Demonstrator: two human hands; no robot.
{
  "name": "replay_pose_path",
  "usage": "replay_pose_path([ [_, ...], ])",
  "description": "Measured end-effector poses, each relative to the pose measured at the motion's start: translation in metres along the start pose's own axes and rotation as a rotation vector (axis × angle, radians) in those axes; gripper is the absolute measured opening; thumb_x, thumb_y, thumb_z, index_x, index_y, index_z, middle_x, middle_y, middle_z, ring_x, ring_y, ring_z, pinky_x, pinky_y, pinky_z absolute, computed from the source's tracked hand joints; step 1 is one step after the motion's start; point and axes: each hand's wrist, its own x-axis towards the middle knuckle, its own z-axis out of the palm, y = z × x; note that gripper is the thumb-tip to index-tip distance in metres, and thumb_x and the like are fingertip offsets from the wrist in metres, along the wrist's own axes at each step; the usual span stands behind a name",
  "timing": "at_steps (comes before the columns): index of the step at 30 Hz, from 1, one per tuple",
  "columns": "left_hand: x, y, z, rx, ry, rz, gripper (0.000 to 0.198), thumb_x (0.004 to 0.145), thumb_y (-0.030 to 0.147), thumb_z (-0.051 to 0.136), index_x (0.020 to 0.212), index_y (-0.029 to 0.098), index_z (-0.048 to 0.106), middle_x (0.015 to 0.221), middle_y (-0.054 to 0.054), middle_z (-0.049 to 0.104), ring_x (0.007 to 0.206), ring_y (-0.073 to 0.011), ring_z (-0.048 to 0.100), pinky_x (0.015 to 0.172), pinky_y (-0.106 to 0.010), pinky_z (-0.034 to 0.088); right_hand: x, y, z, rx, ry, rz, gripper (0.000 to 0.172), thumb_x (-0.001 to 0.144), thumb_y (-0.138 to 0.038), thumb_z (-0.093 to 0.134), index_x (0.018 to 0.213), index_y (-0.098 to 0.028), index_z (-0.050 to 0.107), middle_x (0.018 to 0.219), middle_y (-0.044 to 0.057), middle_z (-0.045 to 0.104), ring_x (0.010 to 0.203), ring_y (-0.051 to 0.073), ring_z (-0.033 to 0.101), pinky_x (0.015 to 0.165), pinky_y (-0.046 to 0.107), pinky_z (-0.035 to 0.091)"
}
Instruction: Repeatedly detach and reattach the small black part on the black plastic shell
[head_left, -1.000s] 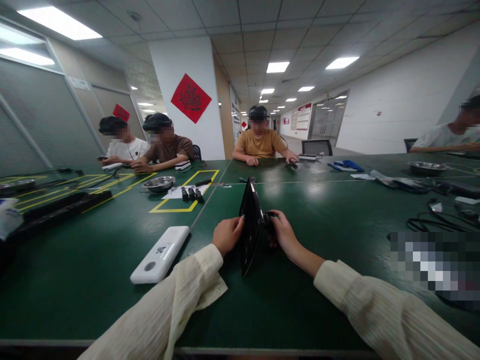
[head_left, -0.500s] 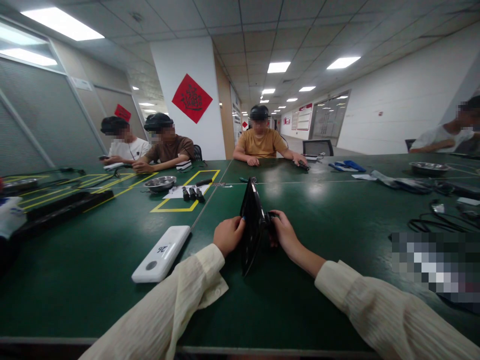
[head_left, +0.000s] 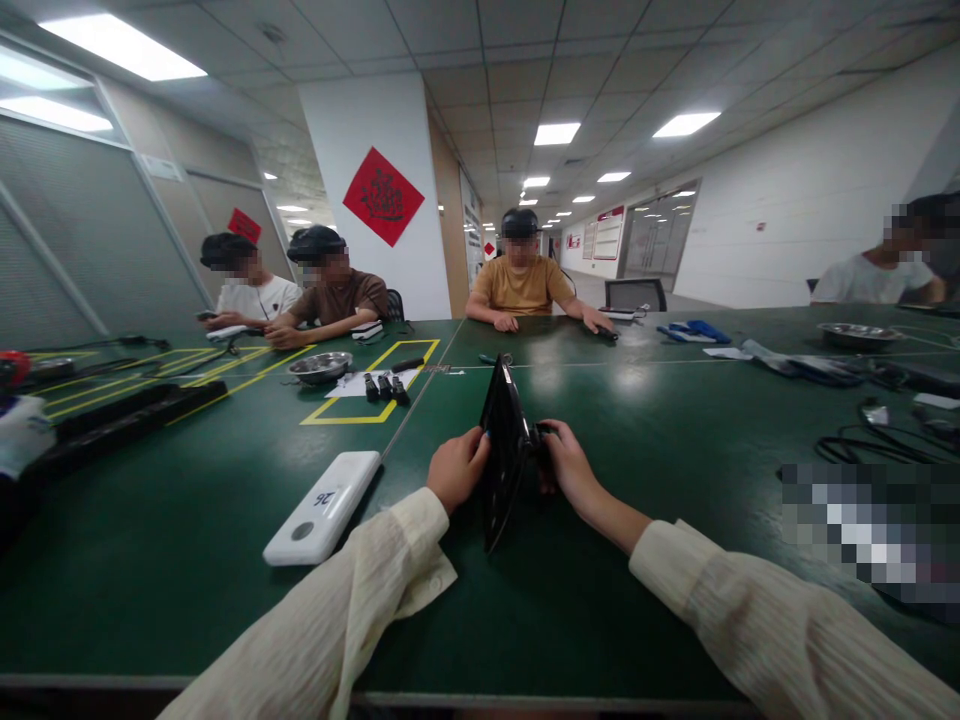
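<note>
We hold a black panel (head_left: pixel 502 450) upright on its lower edge on the green bench (head_left: pixel 585 610), just ahead of us at the middle and seen almost edge-on. Our left hand (head_left: pixel 454 470) is closed on its left face, fingers curled round the near rim. Our right hand (head_left: pixel 568 468) presses on the opposite face, fingertips gathered on a small dark fitting that the panel mostly hides, so we cannot tell what it is.

To hold it well, we judge that the left hand should only brace, letting the bench carry the weight through the bottom edge. The right hand does the finer work. The two hands should press evenly, or the panel may tip or skid on the smooth top.

A white power bank (head_left: pixel 322 507) lies just left of our left sleeve, apart from the panel. Farther off to the left, a steel bowl (head_left: pixel 320 367) and some small black parts (head_left: pixel 384 388) sit by a yellow taped outline (head_left: pixel 352 418). Cables (head_left: pixel 862 450) trail at the right. Other people sit across the bench, their hands well apart from ours.
</note>
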Motion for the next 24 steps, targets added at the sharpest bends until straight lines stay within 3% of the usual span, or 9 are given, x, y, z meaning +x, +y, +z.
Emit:
replay_pose_path([
  [12, 0.0008, -0.0028, 0.0014, -0.078, -0.015, 0.006, 0.044, 0.094, 0.039, 0.021, 0.087, 0.020, 0.061, 0.085, -0.007, 0.067, 0.082, -0.0190, 0.061, 0.067, -0.025, 0.037, -0.0005, -0.0003, -0.0003, 0.001, -0.009, -0.005, 0.037, 0.084, -0.035, 0.036, 0.117, -0.020, 0.039, 0.044, -0.007, 0.048, 0.033, 0.014, 0.048, 0.032, 0.021, 0.033],
  [18, 0.0005, -0.0035, 0.0019, -0.061, -0.023, 0.003, 0.036, 0.092, 0.032, 0.027, 0.095, 0.020, 0.061, 0.094, -0.008, 0.067, 0.089, -0.0206, 0.061, 0.072, -0.027, 0.038, -0.0006, -0.0009, 0.0010, 0.005, 0.009, 0.011, 0.037, 0.083, -0.033, 0.035, 0.118, -0.021, 0.039, 0.043, -0.008, 0.047, 0.031, 0.013, 0.046, 0.031, 0.020, 0.032],
  [24, 0.0000, -0.0003, -0.0008, 0.007, -0.028, -0.024, 0.045, 0.093, 0.037, 0.023, 0.078, 0.019, 0.062, 0.082, -0.007, 0.067, 0.080, -0.0192, 0.062, 0.063, -0.026, 0.034, -0.0014, -0.0016, 0.0007, 0.014, 0.002, 0.015, 0.036, 0.083, -0.033, 0.036, 0.117, -0.021, 0.039, 0.043, -0.008, 0.047, 0.031, 0.013, 0.047, 0.030, 0.020, 0.031],
])
